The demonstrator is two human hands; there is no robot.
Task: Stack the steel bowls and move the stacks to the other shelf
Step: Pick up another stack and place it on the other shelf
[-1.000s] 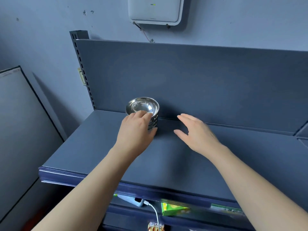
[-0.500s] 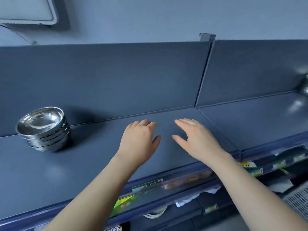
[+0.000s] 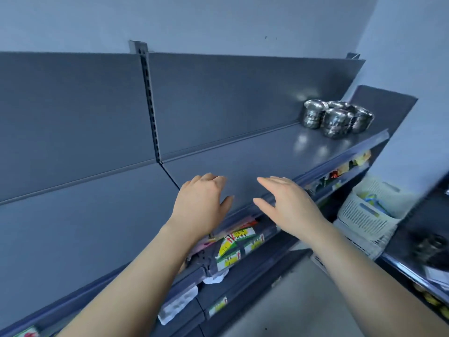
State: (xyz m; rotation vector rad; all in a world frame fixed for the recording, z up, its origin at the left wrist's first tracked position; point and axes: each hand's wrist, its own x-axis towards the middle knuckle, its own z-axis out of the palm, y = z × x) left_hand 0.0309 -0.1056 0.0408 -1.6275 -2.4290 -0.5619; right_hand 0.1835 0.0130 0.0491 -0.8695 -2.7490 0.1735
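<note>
Several stacks of shiny steel bowls (image 3: 336, 120) stand upside down at the far right end of the right dark blue shelf (image 3: 255, 154). My left hand (image 3: 202, 203) hovers over the front of that shelf, near the seam with the left shelf (image 3: 73, 215), fingers loosely bent and holding nothing. My right hand (image 3: 289, 205) hovers beside it with fingers stretched forward, empty. Both hands are well short of the bowls.
A slotted upright (image 3: 149, 100) divides the two back panels. Below the shelf edge are price labels and packets (image 3: 235, 242). A white plastic basket (image 3: 366, 212) stands at lower right, and another dark rack (image 3: 427, 254) lies at the right edge.
The view has swung right; the stack my left hand let go on the left shelf is out of frame. Both empty hands have shifted right, and the bowl stacks at far right are in view.
</note>
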